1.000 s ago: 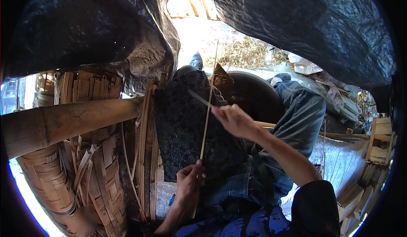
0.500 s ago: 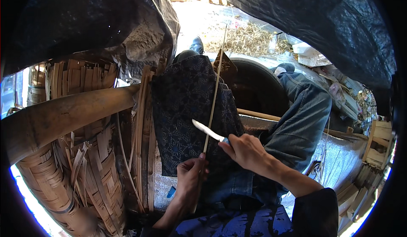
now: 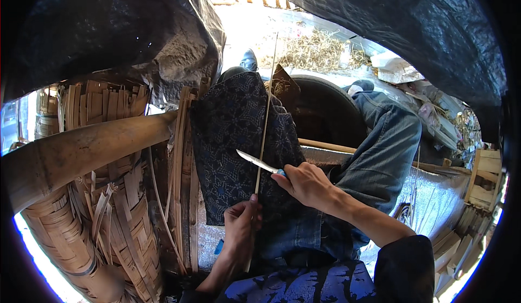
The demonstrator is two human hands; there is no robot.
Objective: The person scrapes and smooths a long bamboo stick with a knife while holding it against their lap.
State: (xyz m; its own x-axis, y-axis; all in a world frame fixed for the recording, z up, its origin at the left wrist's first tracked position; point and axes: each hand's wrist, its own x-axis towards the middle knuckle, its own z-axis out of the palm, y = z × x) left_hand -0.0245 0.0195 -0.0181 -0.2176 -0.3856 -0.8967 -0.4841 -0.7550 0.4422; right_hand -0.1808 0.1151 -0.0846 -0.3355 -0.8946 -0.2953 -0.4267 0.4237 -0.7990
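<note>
My left hand (image 3: pixel 240 222) pinches the lower part of a thin, pale bamboo strip (image 3: pixel 264 132) between thumb and fingers. From there the strip runs up and away over a dark patterned cloth (image 3: pixel 228 135) spread on my left leg. In my right hand (image 3: pixel 309 182) is a knife (image 3: pixel 254 161) with a blue handle, its fingers wrapped round it. The bright blade points to the left and lies across the strip, a little above my left thumb. Part of the handle is hidden in my palm.
A thick bamboo pole (image 3: pixel 97 145) juts in from the left above woven bamboo baskets (image 3: pixel 59 232). Upright bamboo slats (image 3: pixel 184 178) stand beside my left leg. Past my knees are a dark round tub (image 3: pixel 331 110) and a heap of shavings (image 3: pixel 315 50). Black sheeting (image 3: pixel 401 26) hangs overhead.
Both hands, the knife and the strip have shifted slightly left in the picture, as has most of the scene. The blade still crosses the strip just above my left thumb.
</note>
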